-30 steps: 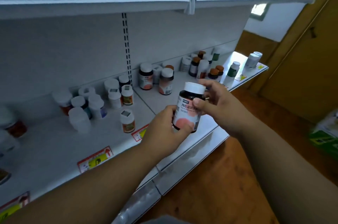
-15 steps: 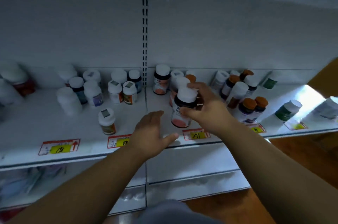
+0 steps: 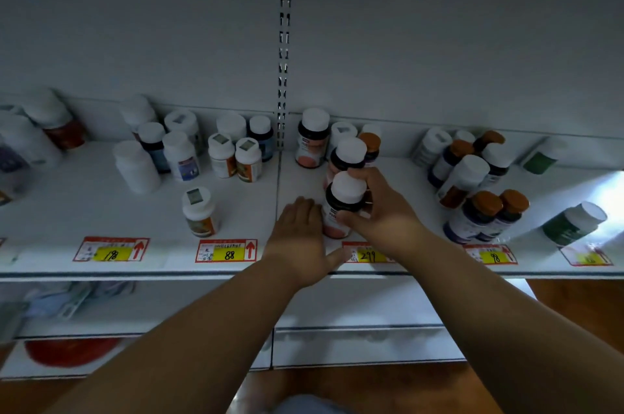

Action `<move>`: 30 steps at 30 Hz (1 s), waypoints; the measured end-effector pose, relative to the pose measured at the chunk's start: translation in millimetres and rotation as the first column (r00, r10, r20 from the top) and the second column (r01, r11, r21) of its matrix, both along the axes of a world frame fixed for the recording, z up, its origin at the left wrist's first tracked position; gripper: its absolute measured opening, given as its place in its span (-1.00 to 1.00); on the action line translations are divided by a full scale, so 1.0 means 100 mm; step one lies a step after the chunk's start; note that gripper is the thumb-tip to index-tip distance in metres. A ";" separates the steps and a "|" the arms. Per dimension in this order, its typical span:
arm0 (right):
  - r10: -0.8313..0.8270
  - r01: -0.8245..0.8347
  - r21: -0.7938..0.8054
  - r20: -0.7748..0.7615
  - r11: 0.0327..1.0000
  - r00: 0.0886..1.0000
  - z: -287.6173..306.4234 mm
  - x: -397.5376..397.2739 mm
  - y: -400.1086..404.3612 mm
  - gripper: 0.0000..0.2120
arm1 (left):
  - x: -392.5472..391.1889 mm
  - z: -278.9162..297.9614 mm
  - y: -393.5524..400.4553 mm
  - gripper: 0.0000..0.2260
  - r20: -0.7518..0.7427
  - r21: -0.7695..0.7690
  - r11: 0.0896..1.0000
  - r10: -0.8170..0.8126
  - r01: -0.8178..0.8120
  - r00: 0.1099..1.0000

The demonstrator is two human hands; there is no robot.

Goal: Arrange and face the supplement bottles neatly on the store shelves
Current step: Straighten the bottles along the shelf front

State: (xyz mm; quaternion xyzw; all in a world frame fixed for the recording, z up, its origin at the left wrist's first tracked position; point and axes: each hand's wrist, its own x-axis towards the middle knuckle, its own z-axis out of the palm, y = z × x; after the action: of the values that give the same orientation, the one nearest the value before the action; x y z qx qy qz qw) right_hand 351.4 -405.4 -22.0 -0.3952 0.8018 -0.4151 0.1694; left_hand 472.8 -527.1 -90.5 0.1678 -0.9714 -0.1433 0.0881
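A dark bottle [image 3: 341, 204] with a white cap and a pink label stands at the front of the white shelf [image 3: 84, 221], just right of the centre seam. My right hand [image 3: 381, 211] grips it around the neck and shoulder. My left hand [image 3: 300, 238] lies flat with straight fingers right beside its left side. Two matching pink-label bottles stand in line behind it, one [image 3: 347, 156] close and one [image 3: 312, 140] near the back wall.
Left of the seam stand several white-capped bottles, with a lone small one [image 3: 199, 212] near the front. To the right are orange-capped bottles [image 3: 486, 214] and a green bottle [image 3: 574, 222] lying tilted. Price tags [image 3: 226, 250] line the shelf edge. A lower shelf and wooden floor lie below.
The bottle came down from mid-air onto the shelf front in my right hand. My left hand let go of it and flattened beside it. My view turned to face the shelf.
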 end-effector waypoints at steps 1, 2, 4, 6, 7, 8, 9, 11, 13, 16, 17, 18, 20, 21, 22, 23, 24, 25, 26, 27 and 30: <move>0.006 -0.006 0.005 0.004 1.000 1.000 -0.01 0.01 -0.02 -0.36 | 0.01 0.00 0.00 -0.09 -0.018 0.017 1.000 0.004 -0.004 1.000; 0.011 -0.011 0.008 0.010 1.000 1.000 -0.02 0.01 -0.03 -0.36 | 0.01 0.00 -0.01 -0.10 -0.032 0.039 0.999 0.008 -0.007 0.999; 0.016 -0.016 0.007 0.016 1.000 1.000 -0.04 0.04 -0.07 -0.35 | 0.03 0.02 -0.02 -0.14 -0.056 0.089 0.996 0.021 -0.016 0.998; 0.017 -0.018 0.011 0.007 1.000 1.000 -0.07 0.06 -0.08 -0.34 | 0.05 0.02 -0.02 -0.17 -0.081 0.117 0.993 0.038 -0.028 0.996; 0.015 -0.015 0.010 0.008 1.000 1.000 -0.08 0.07 -0.08 -0.34 | 0.05 0.01 -0.02 -0.18 -0.087 0.127 0.991 0.046 -0.034 0.995; 0.015 -0.015 0.007 0.014 1.000 1.000 -0.07 0.07 -0.08 -0.33 | 0.05 0.01 -0.02 -0.19 -0.086 0.134 0.990 0.052 -0.040 0.995; 0.020 -0.020 0.004 0.017 1.000 1.000 -0.07 0.08 -0.09 -0.34 | 0.05 0.01 -0.02 -0.20 -0.088 0.135 0.990 0.053 -0.041 0.995; 0.030 -0.030 0.000 -0.002 1.000 1.000 -0.04 0.09 -0.09 -0.36 | 0.04 0.04 -0.05 -0.24 -0.085 0.157 0.987 0.046 -0.032 0.995; -0.036 0.034 -0.051 -0.045 0.998 0.998 0.01 0.11 -0.09 -0.45 | 0.04 0.09 -0.09 -0.31 -0.087 0.189 0.982 0.043 -0.026 0.995; -0.240 0.215 -0.160 -0.159 0.963 0.958 0.17 0.00 -0.11 -0.63 | 0.08 0.23 -0.09 -0.32 -0.160 0.197 0.980 0.050 -0.018 0.986; -0.263 0.234 -0.150 -0.217 0.961 0.940 0.23 -0.10 -0.13 -0.65 | 0.08 0.29 -0.09 -0.30 -0.192 0.199 0.980 0.050 -0.011 0.980; -0.248 0.223 -0.119 -0.275 0.968 0.929 0.29 -0.21 -0.15 -0.66 | 0.08 0.37 -0.08 -0.28 -0.226 0.208 0.978 0.054 -0.006 0.973; -0.123 0.131 -0.003 -0.373 0.991 0.919 0.39 -0.41 -0.22 -0.63 | 0.06 0.53 -0.06 -0.26 -0.288 0.226 0.974 0.057 0.010 0.956; -0.032 0.070 0.080 -0.406 0.994 0.914 0.43 -0.49 -0.26 -0.59 | 0.04 0.61 -0.06 -0.27 -0.307 0.219 0.975 0.042 0.028 0.951; 0.057 0.012 0.160 -0.421 0.987 0.905 0.45 -0.56 -0.31 -0.55 | 0.01 0.67 -0.06 -0.30 -0.319 0.201 0.978 0.019 0.049 0.947; 0.134 -0.039 0.228 -0.418 0.973 0.899 0.46 -0.61 -0.36 -0.52 | -0.02 0.72 -0.06 -0.34 -0.331 0.174 0.983 -0.005 0.067 0.944; 0.191 -0.082 0.273 -0.400 0.958 0.897 0.46 -0.64 -0.40 -0.51 | -0.05 0.76 -0.05 -0.37 -0.333 0.146 0.987 -0.022 0.075 0.943; 0.224 -0.114 0.292 -0.378 0.950 0.898 0.46 -0.66 -0.43 -0.50 | -0.08 0.79 -0.04 -0.40 -0.318 0.131 0.989 -0.028 0.074 0.948; 0.242 -0.136 0.292 -0.366 0.947 0.898 0.46 -0.68 -0.46 -0.51 | -0.10 0.82 -0.03 -0.41 -0.289 0.136 0.988 -0.026 0.068 0.957; 0.248 -0.145 0.285 -0.370 0.948 0.895 0.45 -0.70 -0.48 -0.52 | -0.12 0.83 -0.01 -0.41 -0.251 0.152 0.987 -0.021 0.061 0.968; 0.241 -0.129 0.274 -0.432 0.953 0.869 0.43 -0.76 -0.48 -0.53 | -0.18 0.84 0.01 -0.43 -0.162 0.159 0.987 -0.003 0.029 0.987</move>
State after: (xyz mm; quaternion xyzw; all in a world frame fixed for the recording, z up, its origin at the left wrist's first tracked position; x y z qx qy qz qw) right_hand 274.9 -453.8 21.5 -0.5348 0.8205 -0.1929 0.0593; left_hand 455.0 -526.4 -6.7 0.1544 -0.9476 -0.2350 0.1514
